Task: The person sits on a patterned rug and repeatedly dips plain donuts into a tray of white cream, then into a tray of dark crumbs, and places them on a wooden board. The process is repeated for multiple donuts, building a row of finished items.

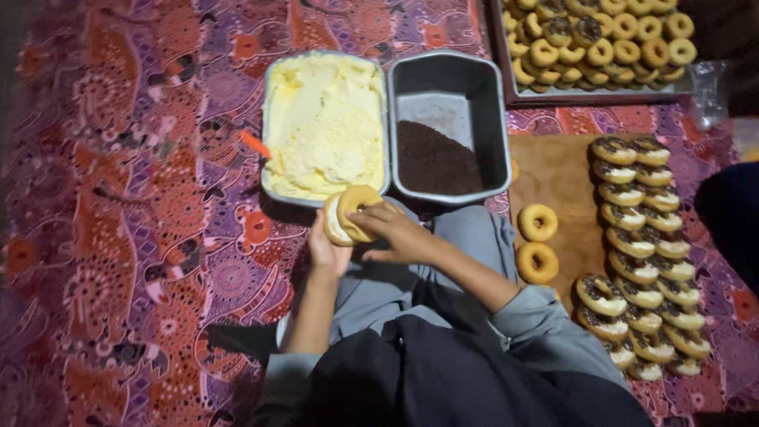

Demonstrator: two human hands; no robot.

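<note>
Grey-sleeved right hand [399, 233] and left hand [328, 249] are both gripping a round golden split doughnut [352, 213] right beside the metal tray of pale yellow cream [324, 126]

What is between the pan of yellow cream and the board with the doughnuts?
In the head view, a grey pan of chocolate sprinkles sits between the cream pan and the wooden board.
</note>
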